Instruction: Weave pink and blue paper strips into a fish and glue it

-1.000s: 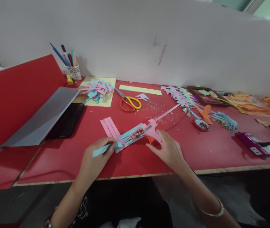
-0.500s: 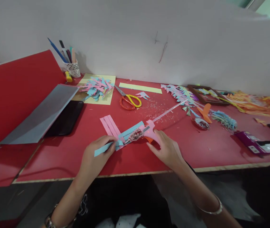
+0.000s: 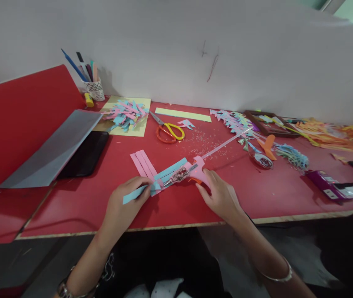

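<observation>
My right hand [image 3: 221, 194] is closed around the handle of a pink hot glue gun [image 3: 198, 167], with a long clear glue stick [image 3: 226, 142] sticking out of its back. The nozzle points left and down, near the paper strips. Between the thumb and fingers of my left hand [image 3: 129, 198] is a light blue paper strip [image 3: 133, 195], its loose end folded back over the hand. Under it lie woven paper strips: pink ones [image 3: 143, 163] run up to the left, blue ones [image 3: 173, 169] up to the right. The fingertips hide part of the crossing.
Scissors [image 3: 170, 132] lie behind the strips, beside small paper scraps. Cut pink and blue pieces [image 3: 126, 114] sit on yellow paper at the back left. A phone [image 3: 85, 155] lies left; a purple power strip [image 3: 327, 186] with cables stands right.
The glue gun has moved slightly right and up, its nozzle drawing back from the left fingertips. My left hand keeps its place on the blue strip.
</observation>
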Demonstrator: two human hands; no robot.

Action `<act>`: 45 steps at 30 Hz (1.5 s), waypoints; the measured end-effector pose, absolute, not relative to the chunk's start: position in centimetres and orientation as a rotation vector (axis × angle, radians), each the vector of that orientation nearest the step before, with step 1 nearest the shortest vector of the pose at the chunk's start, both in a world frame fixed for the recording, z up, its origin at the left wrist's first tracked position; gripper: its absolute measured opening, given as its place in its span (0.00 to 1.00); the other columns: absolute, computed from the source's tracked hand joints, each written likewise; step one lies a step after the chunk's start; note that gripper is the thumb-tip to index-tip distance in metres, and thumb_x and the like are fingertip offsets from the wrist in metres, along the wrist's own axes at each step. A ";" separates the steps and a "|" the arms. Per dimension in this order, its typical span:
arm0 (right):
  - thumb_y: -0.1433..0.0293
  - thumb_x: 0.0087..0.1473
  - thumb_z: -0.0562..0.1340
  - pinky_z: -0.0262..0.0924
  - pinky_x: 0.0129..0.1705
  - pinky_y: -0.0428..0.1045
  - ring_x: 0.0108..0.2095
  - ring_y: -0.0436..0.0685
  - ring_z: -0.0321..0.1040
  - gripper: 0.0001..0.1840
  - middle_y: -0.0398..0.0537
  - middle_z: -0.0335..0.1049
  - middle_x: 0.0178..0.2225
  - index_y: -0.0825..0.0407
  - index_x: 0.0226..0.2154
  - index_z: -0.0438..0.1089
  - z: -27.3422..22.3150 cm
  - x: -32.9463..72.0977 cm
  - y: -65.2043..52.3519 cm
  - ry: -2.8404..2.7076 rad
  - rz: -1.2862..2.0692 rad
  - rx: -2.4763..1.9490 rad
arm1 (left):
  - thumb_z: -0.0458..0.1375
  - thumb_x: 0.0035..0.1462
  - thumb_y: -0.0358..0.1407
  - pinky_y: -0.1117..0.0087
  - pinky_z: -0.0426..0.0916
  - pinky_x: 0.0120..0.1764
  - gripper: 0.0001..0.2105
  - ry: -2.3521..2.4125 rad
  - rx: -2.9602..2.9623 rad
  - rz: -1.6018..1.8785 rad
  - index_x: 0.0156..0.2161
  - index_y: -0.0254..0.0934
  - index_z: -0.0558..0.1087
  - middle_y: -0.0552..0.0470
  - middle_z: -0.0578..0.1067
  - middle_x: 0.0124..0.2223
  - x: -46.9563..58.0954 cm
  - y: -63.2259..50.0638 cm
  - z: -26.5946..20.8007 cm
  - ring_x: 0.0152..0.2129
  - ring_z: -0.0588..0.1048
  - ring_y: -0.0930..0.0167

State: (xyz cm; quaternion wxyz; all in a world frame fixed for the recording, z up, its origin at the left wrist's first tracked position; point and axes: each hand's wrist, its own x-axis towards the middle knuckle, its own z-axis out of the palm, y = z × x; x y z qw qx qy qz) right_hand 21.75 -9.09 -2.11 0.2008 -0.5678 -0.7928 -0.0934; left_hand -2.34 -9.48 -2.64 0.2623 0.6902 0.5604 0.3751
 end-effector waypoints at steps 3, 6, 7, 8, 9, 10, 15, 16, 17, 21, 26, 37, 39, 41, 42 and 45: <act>0.65 0.55 0.47 0.61 0.25 0.48 0.31 0.58 0.69 0.18 0.56 0.70 0.34 0.57 0.44 0.61 -2.1 21.9 -9.1 -2.205 -0.266 -1.594 | 0.50 0.51 0.38 0.74 0.64 0.32 0.08 1.509 1.856 1.019 0.30 0.40 0.70 0.56 0.74 0.30 -2.3 -9.5 -2.7 0.28 0.72 0.72; 0.65 0.55 0.47 0.62 0.26 0.48 0.31 0.58 0.69 0.17 0.56 0.70 0.35 0.56 0.43 0.62 -2.1 22.1 -9.1 -2.188 -0.266 -1.612 | 0.50 0.51 0.38 0.74 0.64 0.33 0.08 1.508 1.849 1.018 0.30 0.40 0.70 0.56 0.74 0.30 -2.3 -9.5 -2.8 0.28 0.72 0.72; 0.65 0.54 0.47 0.62 0.25 0.48 0.31 0.58 0.69 0.17 0.56 0.70 0.35 0.56 0.43 0.62 -2.1 22.2 -9.1 -2.179 -0.270 -1.616 | 0.50 0.51 0.38 0.74 0.64 0.32 0.08 1.510 1.849 1.013 0.30 0.40 0.70 0.56 0.74 0.30 -2.3 -9.5 -2.8 0.28 0.72 0.71; 0.65 0.54 0.47 0.62 0.25 0.49 0.31 0.58 0.69 0.18 0.56 0.70 0.35 0.56 0.43 0.62 -2.2 22.3 -9.1 -2.171 -0.275 -1.622 | 0.50 0.51 0.38 0.74 0.64 0.32 0.08 1.514 1.850 1.008 0.30 0.40 0.70 0.56 0.74 0.30 -2.3 -9.5 -2.8 0.28 0.72 0.71; 0.65 0.54 0.47 0.62 0.25 0.49 0.31 0.58 0.69 0.18 0.57 0.70 0.35 0.56 0.43 0.62 -2.2 22.4 -9.1 -2.166 -0.281 -1.627 | 0.50 0.51 0.38 0.74 0.64 0.32 0.07 1.519 1.849 1.003 0.30 0.40 0.70 0.56 0.74 0.30 -2.3 -9.5 -2.7 0.28 0.72 0.71; 0.65 0.55 0.47 0.62 0.25 0.49 0.31 0.58 0.69 0.18 0.57 0.70 0.35 0.56 0.43 0.62 -2.2 22.5 -9.1 -2.162 -0.287 -1.632 | 0.50 0.51 0.38 0.74 0.64 0.32 0.07 1.523 1.846 0.998 0.30 0.40 0.70 0.56 0.74 0.30 -2.3 -9.5 -2.7 0.28 0.72 0.71; 0.66 0.55 0.47 0.63 0.27 0.50 0.32 0.59 0.69 0.18 0.57 0.70 0.36 0.56 0.44 0.63 -2.0 23.2 -9.0 -2.136 -0.309 -1.669 | 0.50 0.51 0.38 0.73 0.64 0.32 0.07 1.519 1.837 0.978 0.30 0.41 0.70 0.56 0.74 0.30 -2.5 -9.5 -2.8 0.28 0.72 0.71; 0.66 0.55 0.47 0.63 0.27 0.50 0.32 0.59 0.69 0.18 0.57 0.70 0.37 0.56 0.44 0.63 -2.0 23.4 -8.9 -2.128 -0.312 -1.676 | 0.50 0.52 0.38 0.73 0.63 0.33 0.07 1.518 1.838 0.978 0.30 0.41 0.70 0.56 0.74 0.31 -2.5 -9.5 -2.8 0.29 0.72 0.71; 0.66 0.55 0.47 0.63 0.28 0.50 0.33 0.59 0.69 0.18 0.57 0.70 0.37 0.56 0.44 0.63 -2.0 23.6 -8.9 -2.121 -0.315 -1.681 | 0.50 0.52 0.38 0.73 0.63 0.33 0.07 1.518 1.840 0.980 0.30 0.40 0.69 0.56 0.74 0.31 -2.5 -9.5 -2.8 0.29 0.72 0.71; 0.66 0.55 0.47 0.63 0.28 0.51 0.33 0.60 0.69 0.18 0.58 0.70 0.37 0.56 0.44 0.63 -1.9 24.1 -8.9 -2.097 -0.314 -1.725 | 0.50 0.52 0.38 0.73 0.64 0.33 0.07 1.510 1.848 0.988 0.30 0.40 0.69 0.56 0.74 0.31 -2.4 -9.5 -2.9 0.29 0.71 0.71; 0.66 0.54 0.48 0.63 0.29 0.52 0.34 0.60 0.69 0.18 0.56 0.70 0.36 0.54 0.45 0.63 -1.8 24.7 -8.7 -2.072 -0.324 -1.769 | 0.50 0.53 0.38 0.74 0.64 0.33 0.07 1.507 1.854 0.987 0.30 0.41 0.70 0.56 0.74 0.31 -2.4 -9.5 -2.8 0.29 0.72 0.71; 0.66 0.54 0.48 0.64 0.31 0.53 0.36 0.62 0.69 0.18 0.57 0.70 0.38 0.55 0.45 0.63 -1.6 26.3 -8.4 -2.032 -0.372 -1.820 | 0.50 0.52 0.37 0.75 0.64 0.31 0.07 1.502 1.890 1.012 0.30 0.40 0.70 0.56 0.75 0.30 -2.4 -9.4 -2.7 0.28 0.72 0.72; 0.67 0.54 0.47 0.64 0.32 0.53 0.37 0.61 0.69 0.18 0.56 0.70 0.37 0.55 0.45 0.62 -1.5 26.6 -8.4 -2.032 -0.382 -1.820 | 0.50 0.52 0.37 0.75 0.64 0.31 0.07 1.503 1.892 1.014 0.30 0.40 0.70 0.56 0.75 0.30 -2.4 -9.4 -2.8 0.28 0.72 0.72; 0.67 0.55 0.47 0.64 0.33 0.53 0.36 0.61 0.69 0.18 0.55 0.70 0.37 0.54 0.45 0.62 -1.4 26.9 -8.3 -2.038 -0.394 -1.824 | 0.50 0.52 0.37 0.75 0.64 0.31 0.07 1.506 1.889 1.005 0.30 0.40 0.70 0.56 0.75 0.30 -2.5 -9.4 -2.8 0.28 0.72 0.72; 0.67 0.55 0.47 0.64 0.33 0.53 0.36 0.61 0.69 0.18 0.55 0.70 0.37 0.54 0.45 0.62 -1.4 27.1 -8.3 -2.040 -0.402 -1.828 | 0.50 0.52 0.38 0.75 0.64 0.31 0.07 1.507 1.885 0.998 0.30 0.40 0.70 0.56 0.74 0.30 -2.5 -9.5 -2.9 0.28 0.72 0.72; 0.67 0.55 0.47 0.64 0.32 0.54 0.36 0.61 0.69 0.18 0.56 0.70 0.37 0.54 0.45 0.62 -1.3 27.4 -8.2 -2.044 -0.427 -1.841 | 0.50 0.53 0.38 0.75 0.64 0.31 0.07 1.498 1.873 0.990 0.30 0.40 0.69 0.56 0.74 0.30 -2.5 -9.5 -2.9 0.28 0.72 0.72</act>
